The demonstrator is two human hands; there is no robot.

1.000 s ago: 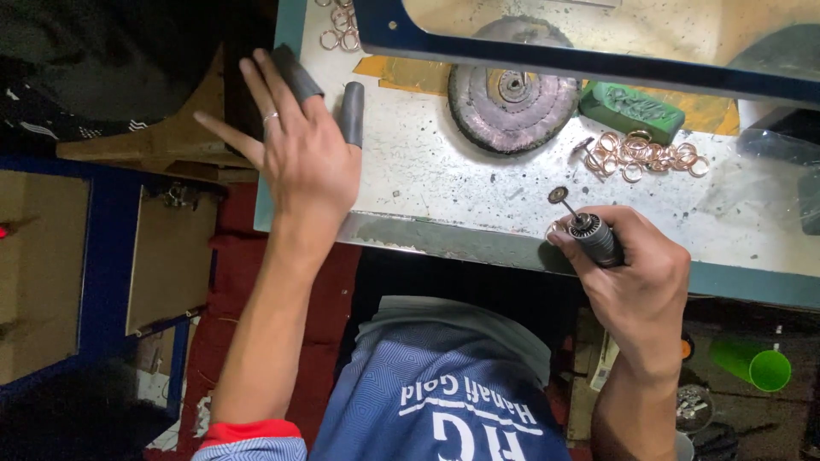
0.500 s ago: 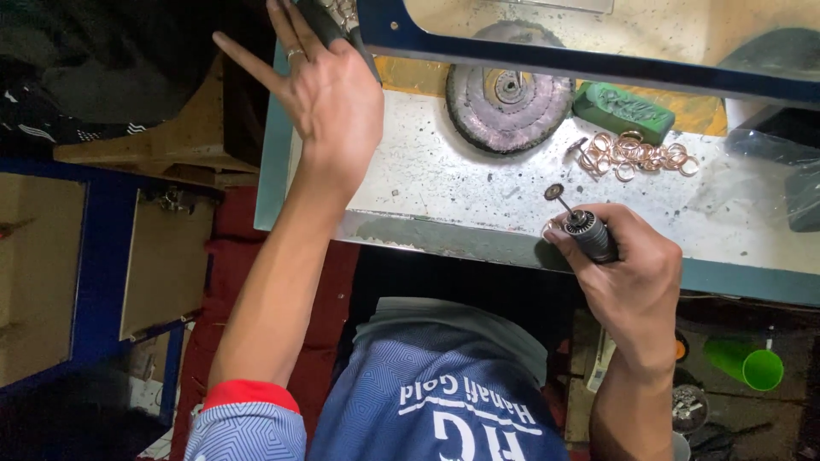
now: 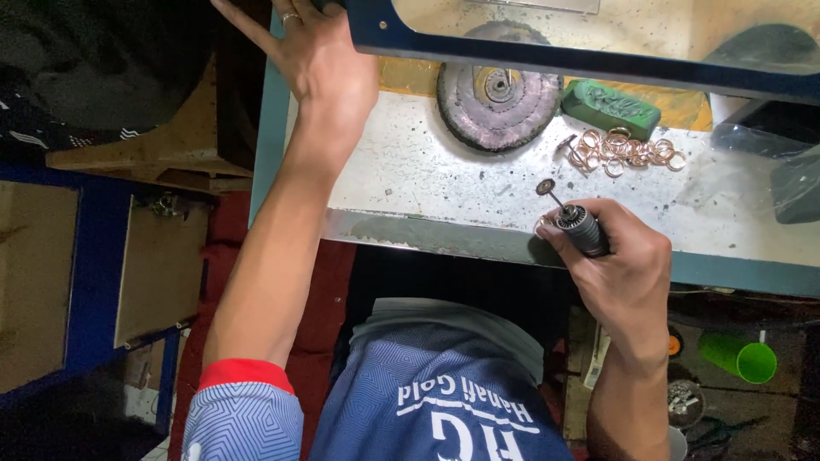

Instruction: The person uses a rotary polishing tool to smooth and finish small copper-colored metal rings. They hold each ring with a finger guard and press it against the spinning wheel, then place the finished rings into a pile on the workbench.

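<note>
The right hand (image 3: 628, 273) is gripping a rotary handpiece (image 3: 581, 230) — grip clamped round its dark ribbed body, fingers wrapped tight, at the near edge of the worktop (image 3: 427, 171). The tool's long axis is running up and to the left from the grip, w/ a thin shank ending in a small disc bit (image 3: 545, 186) hovering just over the metal surface. Up and right of that grip, well apart from the bit, a pile of copper-coloured rings (image 3: 628, 149) is lying beside a green compound bar (image 3: 611, 107); a round buffing wheel (image 3: 500, 90) is sitting up-left of the bit. The left hand (image 3: 329, 55) is reaching far off at the top edge — fingers cut off by the frame, so can't tell its grip. The right hand is nearer the rings.
</note>
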